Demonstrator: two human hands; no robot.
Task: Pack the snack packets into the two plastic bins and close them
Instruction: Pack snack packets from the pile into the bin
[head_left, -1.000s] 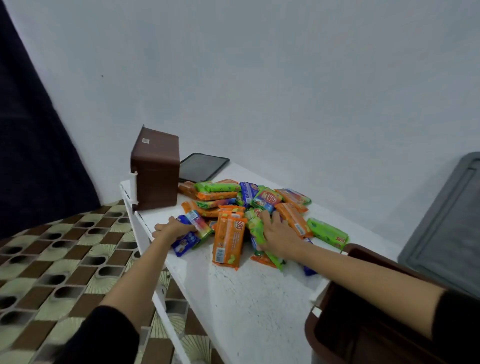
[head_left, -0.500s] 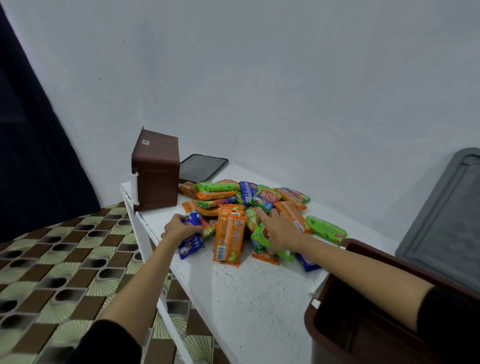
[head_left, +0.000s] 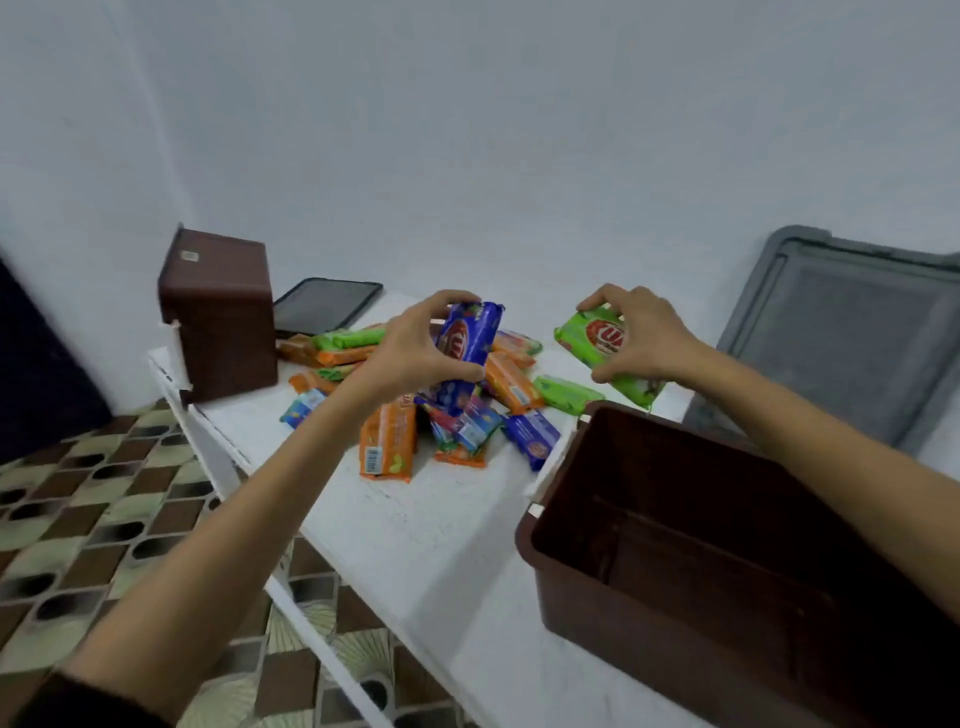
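Note:
My left hand (head_left: 415, 348) grips a blue snack packet (head_left: 470, 335), lifted above the pile. My right hand (head_left: 636, 338) grips a green snack packet (head_left: 597, 343), held in the air just beyond the far rim of the open brown bin (head_left: 566, 499) at the near right. That bin looks empty inside. A pile of orange, green and blue packets (head_left: 395, 441) lies on the white table (head_left: 415, 545) between the two bins. The second brown bin (head_left: 218, 317) stands at the table's far left corner, its opening not visible.
A dark phone or tablet (head_left: 327, 306) lies behind the pile by the wall. A grey lid (head_left: 852, 338) leans against the wall at the right. The table's left edge drops off to a patterned tiled floor (head_left: 78, 519).
Both hands have risen from the pile, the left lifting a blue packet and the right a green one. The view has shifted toward the open bin at the right.

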